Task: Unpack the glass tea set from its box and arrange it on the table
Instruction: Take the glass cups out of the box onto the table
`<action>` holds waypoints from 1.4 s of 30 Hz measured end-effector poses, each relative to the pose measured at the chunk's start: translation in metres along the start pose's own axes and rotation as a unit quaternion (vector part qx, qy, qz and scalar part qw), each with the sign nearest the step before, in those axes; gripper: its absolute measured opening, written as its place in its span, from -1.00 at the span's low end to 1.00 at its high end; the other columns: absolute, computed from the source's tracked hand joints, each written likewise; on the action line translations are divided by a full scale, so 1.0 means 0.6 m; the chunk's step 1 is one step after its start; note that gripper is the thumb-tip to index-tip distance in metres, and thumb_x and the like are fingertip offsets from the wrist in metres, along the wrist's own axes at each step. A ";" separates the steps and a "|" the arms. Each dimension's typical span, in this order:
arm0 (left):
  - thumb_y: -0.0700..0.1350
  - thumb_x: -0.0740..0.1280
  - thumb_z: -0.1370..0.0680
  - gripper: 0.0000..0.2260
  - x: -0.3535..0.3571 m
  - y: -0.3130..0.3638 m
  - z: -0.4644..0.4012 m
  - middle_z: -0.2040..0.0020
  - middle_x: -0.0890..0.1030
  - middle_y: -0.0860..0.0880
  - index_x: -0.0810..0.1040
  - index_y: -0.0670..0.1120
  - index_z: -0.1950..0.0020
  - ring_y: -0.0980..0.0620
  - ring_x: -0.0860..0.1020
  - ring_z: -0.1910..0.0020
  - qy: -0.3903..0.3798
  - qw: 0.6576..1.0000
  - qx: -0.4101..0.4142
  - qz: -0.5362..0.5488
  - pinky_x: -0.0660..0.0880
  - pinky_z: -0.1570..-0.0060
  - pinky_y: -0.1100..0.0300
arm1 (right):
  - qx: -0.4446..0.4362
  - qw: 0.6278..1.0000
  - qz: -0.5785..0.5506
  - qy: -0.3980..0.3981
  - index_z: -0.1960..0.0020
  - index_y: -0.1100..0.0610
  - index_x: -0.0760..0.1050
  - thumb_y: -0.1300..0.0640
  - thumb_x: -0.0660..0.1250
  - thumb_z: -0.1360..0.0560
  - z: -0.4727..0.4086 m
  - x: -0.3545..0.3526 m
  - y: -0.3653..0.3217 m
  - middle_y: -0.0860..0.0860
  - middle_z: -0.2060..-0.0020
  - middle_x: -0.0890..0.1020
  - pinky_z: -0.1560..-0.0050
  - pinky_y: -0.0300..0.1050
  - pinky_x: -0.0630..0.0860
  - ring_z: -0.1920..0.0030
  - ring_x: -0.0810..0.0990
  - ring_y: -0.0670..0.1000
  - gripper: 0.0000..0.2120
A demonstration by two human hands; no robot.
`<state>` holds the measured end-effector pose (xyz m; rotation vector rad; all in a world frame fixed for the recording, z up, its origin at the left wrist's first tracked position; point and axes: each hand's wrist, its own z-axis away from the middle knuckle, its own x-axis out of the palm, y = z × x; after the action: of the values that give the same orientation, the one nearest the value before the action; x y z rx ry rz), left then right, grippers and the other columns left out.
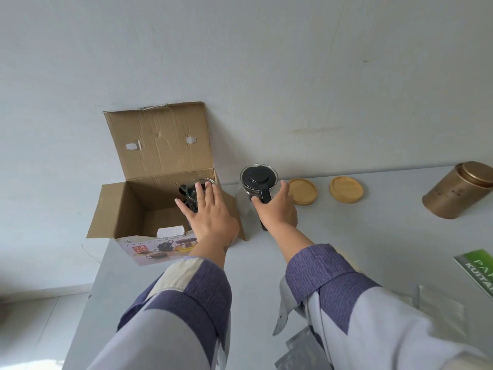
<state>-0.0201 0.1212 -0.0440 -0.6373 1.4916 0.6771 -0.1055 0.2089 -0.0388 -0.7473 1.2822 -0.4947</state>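
the right hand has its fingers curled round the black handle of the glass teapot, which stands upright on the desk just right of the box, black lid on. the left hand is spread flat, fingers straight and holding nothing, reaching over the open cardboard box towards a stack of glass cups with black handles that sits in the box's far right corner; whether the fingertips already touch the top rim i cannot tell.

so the step in hand looks like this: the pot is out and being settled in place, and the cups come next. the left hand will need to close round the stack from above or the side and lift it straight up, clear of the box wall, gently, since stacked glass can slip or knock.

farther right on the desk lie two round wooden coasters, side by side near the wall, and beyond them a gold tin tilted on its side. a green printed card and some clear packets lie near the desk's near right edge.
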 end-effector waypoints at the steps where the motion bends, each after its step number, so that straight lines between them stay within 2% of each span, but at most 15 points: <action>1: 0.07 0.06 -0.56 -0.33 -0.004 -0.004 0.001 -0.56 -0.20 0.00 -0.20 -0.09 -0.56 -0.02 -0.32 -0.51 -0.008 1.000 0.009 0.017 -0.33 -0.33 -0.34 | -0.007 1.000 0.017 0.014 -0.46 0.03 0.10 -0.12 0.37 -0.44 0.006 -0.006 -0.006 0.13 -0.29 0.39 -0.01 -0.01 0.44 -0.19 0.52 0.22 -0.27; 5: 0.12 -0.03 -0.59 -0.39 -0.021 -0.044 0.013 -0.57 -0.16 0.01 -0.13 -0.08 -0.57 0.02 -0.28 -0.52 -0.003 0.997 0.016 0.076 -0.30 -0.41 -0.24 | -0.084 0.994 0.032 0.059 -0.37 0.02 0.17 -0.11 0.34 -0.46 0.034 -0.017 -0.049 0.10 -0.23 0.38 0.19 -0.10 0.39 -0.08 0.56 0.20 -0.41; 7: 0.11 -0.06 -0.60 -0.42 -0.026 -0.078 0.023 -0.57 -0.13 0.01 -0.11 -0.08 -0.57 0.02 -0.25 -0.52 0.011 0.998 0.001 0.067 -0.28 -0.42 -0.22 | -0.146 0.988 0.043 0.031 -0.31 0.04 0.24 -0.09 0.31 -0.48 0.050 -0.010 -0.078 0.06 -0.22 0.41 0.20 -0.12 0.37 -0.08 0.55 0.15 -0.51; 10: 0.14 -0.06 -0.60 -0.41 -0.032 -0.128 0.034 -0.57 -0.11 0.01 -0.09 -0.09 -0.57 0.02 -0.23 -0.53 0.015 0.998 -0.034 0.060 -0.27 -0.42 -0.20 | -0.233 0.966 0.098 -0.049 -0.22 0.07 0.37 -0.09 0.30 -0.50 0.076 0.013 -0.115 0.01 -0.16 0.49 0.13 -0.11 0.42 -0.09 0.50 0.06 -0.62; 13: 0.16 -0.05 -0.59 -0.38 -0.033 -0.164 0.045 -0.57 -0.13 0.00 -0.10 -0.10 -0.56 0.01 -0.24 -0.53 -0.003 0.996 -0.067 0.051 -0.26 -0.41 -0.20 | -0.273 0.935 0.213 -0.078 -0.21 0.09 0.46 -0.16 0.28 -0.48 0.093 0.044 -0.130 0.03 -0.18 0.51 -0.11 0.01 0.45 -0.20 0.42 0.12 -0.58; 16: 0.21 -0.07 -0.57 -0.34 -0.020 -0.187 0.055 -0.57 -0.15 -0.02 -0.12 -0.11 -0.56 0.01 -0.25 -0.52 -0.027 0.996 -0.079 0.040 -0.26 -0.42 -0.22 | -0.245 0.925 0.282 -0.065 -0.19 0.09 0.49 -0.30 0.24 -0.43 0.100 0.062 -0.132 0.06 -0.23 0.40 -0.19 0.05 0.32 -0.25 0.29 0.14 -0.45; 19: 0.25 -0.10 -0.55 -0.31 -0.005 -0.196 0.063 -0.57 -0.14 -0.03 -0.10 -0.12 -0.56 0.01 -0.25 -0.52 -0.026 0.997 -0.065 0.015 -0.29 -0.42 -0.21 | -0.217 0.926 0.301 -0.063 -0.18 0.08 0.49 -0.37 0.23 -0.39 0.098 0.068 -0.131 0.07 -0.21 0.37 -0.17 0.03 0.32 -0.23 0.28 0.13 -0.39; 21: 0.25 -0.12 -0.54 -0.31 -0.002 -0.197 0.064 -0.57 -0.14 -0.03 -0.10 -0.12 -0.56 0.01 -0.26 -0.52 -0.021 0.998 -0.057 0.007 -0.30 -0.41 -0.21 | -0.243 0.925 0.288 -0.051 -0.19 0.06 0.50 -0.33 0.23 -0.42 0.098 0.072 -0.132 0.05 -0.21 0.40 -0.15 0.01 0.32 -0.22 0.31 0.12 -0.45; 25: 0.27 -0.17 -0.53 -0.30 0.002 -0.196 0.065 -0.57 -0.16 -0.04 -0.13 -0.11 -0.56 0.00 -0.28 -0.52 -0.020 0.998 -0.055 -0.009 -0.34 -0.41 -0.21 | -0.291 0.920 0.258 -0.048 -0.23 0.05 0.48 -0.13 0.23 -0.52 0.109 0.083 -0.144 0.02 -0.20 0.52 -0.14 0.03 0.33 -0.21 0.37 0.10 -0.63; 28: 0.27 -0.17 -0.53 -0.29 0.002 -0.196 0.065 -0.57 -0.16 -0.05 -0.13 -0.12 -0.56 -0.01 -0.28 -0.52 -0.018 0.998 -0.057 -0.010 -0.35 -0.40 -0.21 | -0.295 0.916 0.268 -0.051 -0.26 0.04 0.47 -0.04 0.26 -0.51 0.120 0.100 -0.149 0.04 -0.23 0.50 -0.15 0.02 0.32 -0.24 0.36 0.10 -0.65; 31: 0.27 -0.17 -0.53 -0.29 0.002 -0.197 0.066 -0.57 -0.16 -0.05 -0.14 -0.12 -0.56 -0.01 -0.28 -0.52 -0.017 0.999 -0.051 -0.010 -0.35 -0.40 -0.20 | -0.285 0.913 0.285 -0.062 -0.31 0.04 0.43 -0.03 0.28 -0.49 0.120 0.108 -0.147 0.05 -0.28 0.44 -0.20 0.03 0.30 -0.29 0.32 0.11 -0.59; 38: 0.28 -0.11 -0.54 -0.28 -0.003 -0.205 0.056 -0.57 -0.15 -0.05 -0.14 -0.12 -0.56 -0.01 -0.22 -0.53 -0.001 0.999 -0.041 0.009 -0.24 -0.47 -0.12 | -0.276 0.923 0.263 -0.061 -0.28 0.06 0.44 -0.08 0.13 -0.55 0.105 0.104 -0.154 0.07 -0.22 0.49 -0.19 0.03 0.29 -0.25 0.34 0.11 -0.61; 42: 0.30 -0.05 -0.52 -0.24 -0.017 -0.239 0.032 -0.57 -0.13 -0.04 -0.15 -0.11 -0.56 0.00 -0.20 -0.53 0.020 0.998 -0.060 0.010 -0.18 -0.48 -0.10 | -0.262 0.920 0.287 -0.050 -0.24 0.11 0.45 -0.11 0.16 -0.53 0.077 0.105 -0.171 0.08 -0.22 0.47 -0.16 0.02 0.30 -0.24 0.33 0.12 -0.60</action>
<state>0.0998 0.0396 -0.0386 -0.7306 1.5038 0.7776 -0.0387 0.1055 -0.0009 -0.7717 1.4756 0.3785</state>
